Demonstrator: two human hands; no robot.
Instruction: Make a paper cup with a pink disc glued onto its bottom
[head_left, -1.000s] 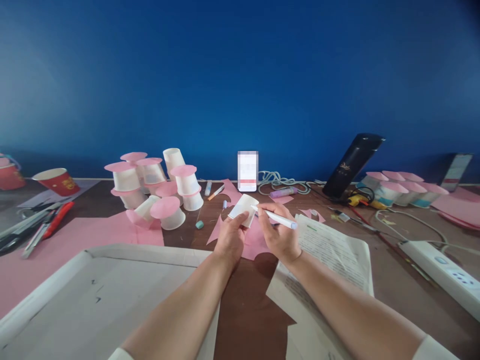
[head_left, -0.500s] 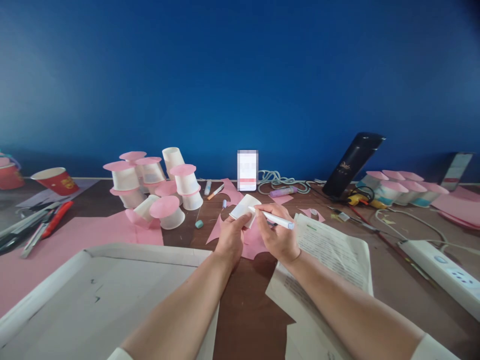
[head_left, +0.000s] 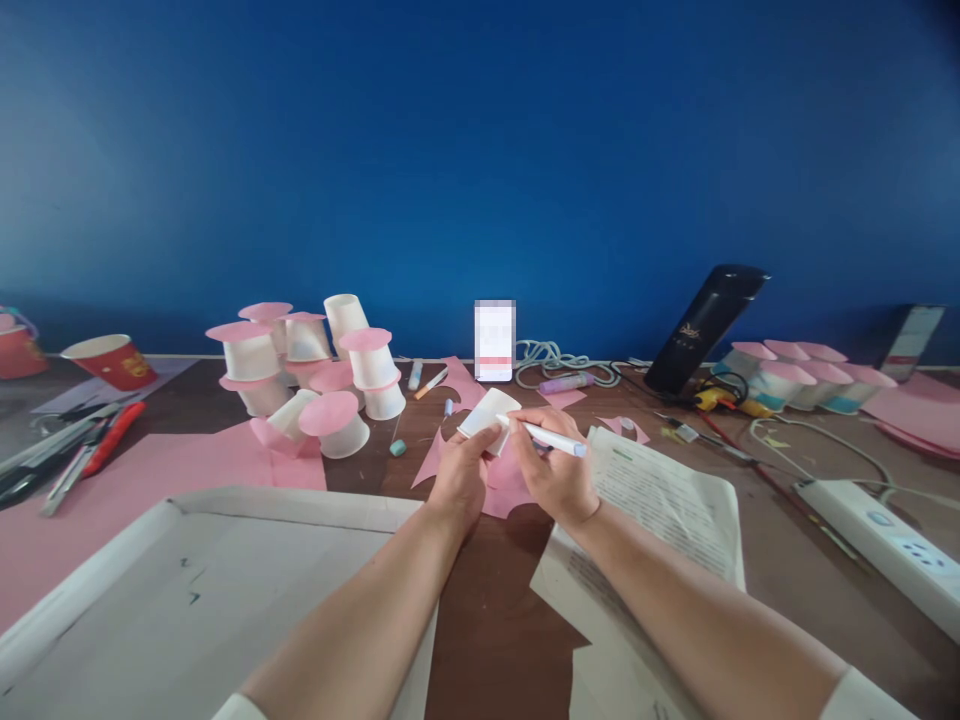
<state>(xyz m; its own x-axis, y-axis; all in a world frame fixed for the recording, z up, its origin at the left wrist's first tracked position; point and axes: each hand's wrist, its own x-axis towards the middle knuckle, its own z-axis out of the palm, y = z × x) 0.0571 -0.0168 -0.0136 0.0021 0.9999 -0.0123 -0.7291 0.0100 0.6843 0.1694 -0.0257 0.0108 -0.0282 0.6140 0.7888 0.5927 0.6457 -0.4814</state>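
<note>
My left hand is closed on a white paper cup, which lies tilted over pink paper scraps. My right hand grips a white marker pen, its tip at the cup's side. Both hands are close together, just in front of an upright phone. A teal cap lies left of my left hand. Printed sheets lie under and beside my right forearm.
Paper cups with pink discs are stacked at the left, more at the right. A red cup, cutters, a white tray, a leaning black bottle, cables and a power strip are around.
</note>
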